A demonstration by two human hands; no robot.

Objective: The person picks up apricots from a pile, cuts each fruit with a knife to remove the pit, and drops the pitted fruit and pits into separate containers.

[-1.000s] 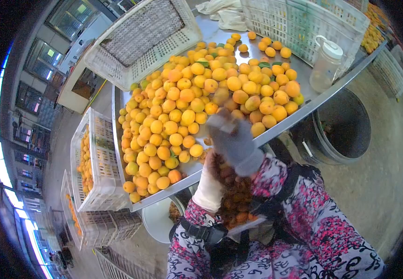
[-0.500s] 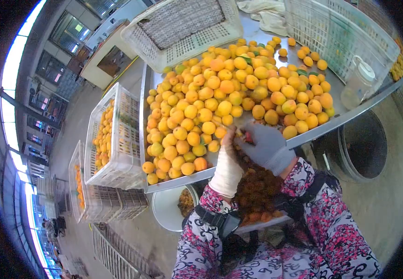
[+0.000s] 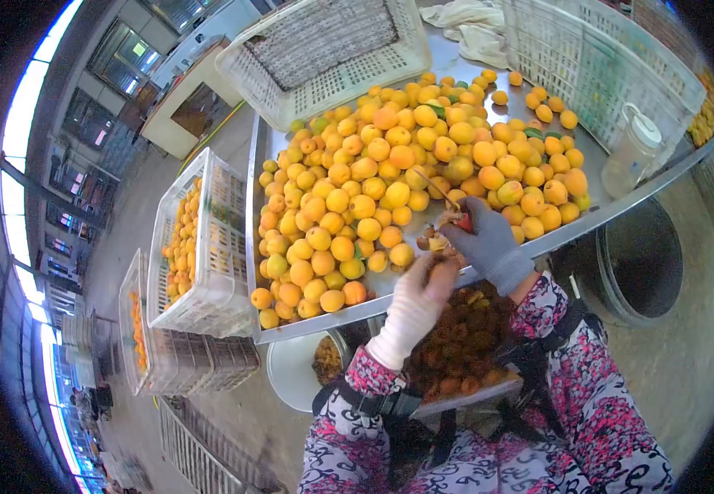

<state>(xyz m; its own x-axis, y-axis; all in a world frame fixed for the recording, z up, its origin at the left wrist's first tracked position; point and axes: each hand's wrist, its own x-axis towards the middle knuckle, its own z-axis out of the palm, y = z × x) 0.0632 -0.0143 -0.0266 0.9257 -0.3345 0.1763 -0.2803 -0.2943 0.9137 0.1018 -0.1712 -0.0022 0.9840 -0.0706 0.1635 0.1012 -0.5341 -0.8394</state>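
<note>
My left hand (image 3: 424, 288), in a pale wrap that leaves the fingertips bare, is closed at the front edge of the metal table (image 3: 571, 230). What its fingers hold is too small to name. My right hand (image 3: 488, 245), in a grey glove, is closed on a small tool (image 3: 462, 217) with a red part and a thin shaft that points up and left. Brownish fruit pieces (image 3: 432, 240) show between the hands. Behind them lies a large heap of orange-yellow fruit (image 3: 365, 173). Below the hands a container holds darker, brownish fruit (image 3: 464, 329).
An empty white crate (image 3: 324, 58) leans behind the heap. Another crate (image 3: 604, 74) and a clear jug (image 3: 632, 152) stand at right. Fruit-filled crates (image 3: 204, 272) are stacked at left. A white bucket (image 3: 291, 370) and a dark bin (image 3: 641, 263) stand below the table edge.
My hands have moved apart a little, the right one up and right, the left one slightly right. The red tool part and the brownish pieces show more clearly.
</note>
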